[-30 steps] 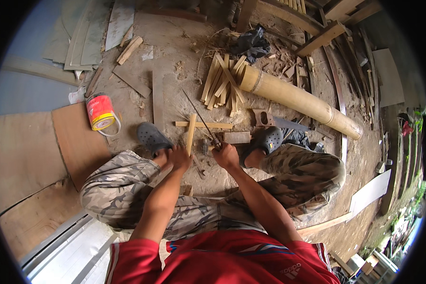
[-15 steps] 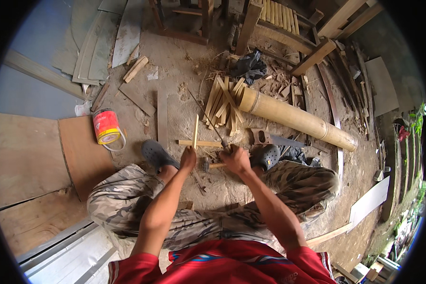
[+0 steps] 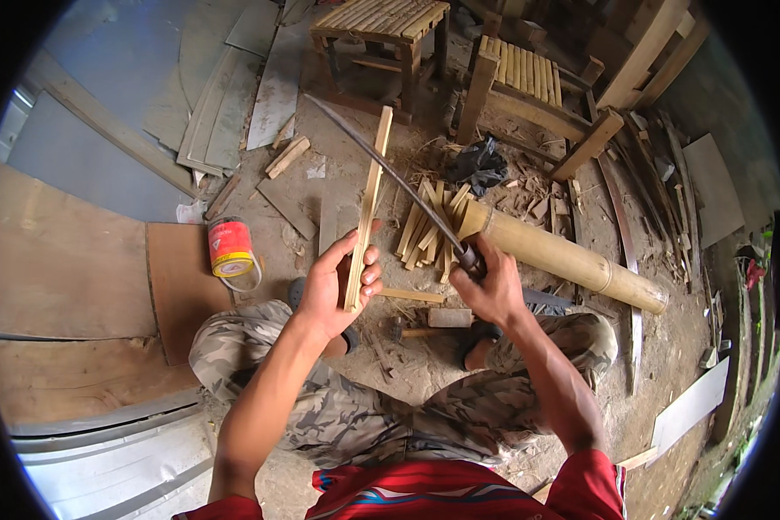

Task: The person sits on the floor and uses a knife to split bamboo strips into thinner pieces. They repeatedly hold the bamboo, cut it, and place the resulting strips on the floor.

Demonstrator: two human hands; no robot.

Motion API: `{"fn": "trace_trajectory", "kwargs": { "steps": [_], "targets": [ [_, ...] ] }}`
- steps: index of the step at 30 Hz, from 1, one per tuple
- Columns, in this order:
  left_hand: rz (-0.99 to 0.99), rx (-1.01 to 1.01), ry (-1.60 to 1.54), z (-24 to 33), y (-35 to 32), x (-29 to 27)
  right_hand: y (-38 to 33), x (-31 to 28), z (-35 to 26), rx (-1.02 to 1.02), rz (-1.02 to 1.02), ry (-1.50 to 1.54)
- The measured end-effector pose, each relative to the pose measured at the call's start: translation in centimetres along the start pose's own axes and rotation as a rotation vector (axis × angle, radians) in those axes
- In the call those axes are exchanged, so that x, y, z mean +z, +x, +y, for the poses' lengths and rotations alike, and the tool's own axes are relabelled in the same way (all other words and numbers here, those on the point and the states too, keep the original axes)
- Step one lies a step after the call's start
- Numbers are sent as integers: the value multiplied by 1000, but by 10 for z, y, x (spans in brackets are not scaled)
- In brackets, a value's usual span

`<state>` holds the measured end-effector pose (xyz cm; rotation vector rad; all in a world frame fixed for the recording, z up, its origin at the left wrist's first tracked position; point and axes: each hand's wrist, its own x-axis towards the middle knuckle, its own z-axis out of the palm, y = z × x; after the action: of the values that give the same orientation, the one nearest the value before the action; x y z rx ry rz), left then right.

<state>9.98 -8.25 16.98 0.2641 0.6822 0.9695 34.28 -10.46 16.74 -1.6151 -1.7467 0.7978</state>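
Observation:
My left hand (image 3: pixel 321 295) is raised in front of me, palm up, its fingers wrapped round the lower part of a pale bamboo strip (image 3: pixel 373 182) that points up and away. My right hand (image 3: pixel 497 288) grips the handle of a long, narrow dark knife (image 3: pixel 418 201), perhaps a machete seen edge-on. Its blade slants up to the left and passes across the strip in view; whether they touch I cannot tell. Beyond my right hand lies a pile of bamboo strips (image 3: pixel 432 227) beside a thick bamboo pole (image 3: pixel 572 255). Another strip (image 3: pixel 414 295) rests on the floor below.
Between my feet lie a hammer (image 3: pixel 398 328) and a wooden block (image 3: pixel 450 318). A handsaw (image 3: pixel 548 300) is partly hidden by my right arm. A red and yellow bucket (image 3: pixel 230 247) stands at left. Bamboo-topped stools (image 3: pixel 381 22) and a black plastic bag (image 3: pixel 479 166) are farther off.
Both hands have come up from near the floor, bringing the bamboo strip and the knife closer to me. My left hand has turned palm up. The wooden block now shows.

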Motion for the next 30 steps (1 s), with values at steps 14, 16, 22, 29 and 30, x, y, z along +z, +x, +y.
{"fn": "trace_trajectory", "kwargs": {
  "steps": [14, 16, 22, 29, 30],
  "targets": [
    [7, 5, -139, -45, 17, -31, -32, 50, 16, -391, -150, -186],
    [32, -1, -112, -46, 15, -27, -31, 53, 17, -419, -152, -203],
    [2, -8, 8, -42, 7, -11, -22, 53, 23, -415, -120, -235],
    [-87, -61, -48, -48, 12, -32, -18, 52, 21, -443, -104, -256],
    [-103, -56, -47, -49, 12, -32, -17, 52, 19, -487, -93, -254]
  ]
}}
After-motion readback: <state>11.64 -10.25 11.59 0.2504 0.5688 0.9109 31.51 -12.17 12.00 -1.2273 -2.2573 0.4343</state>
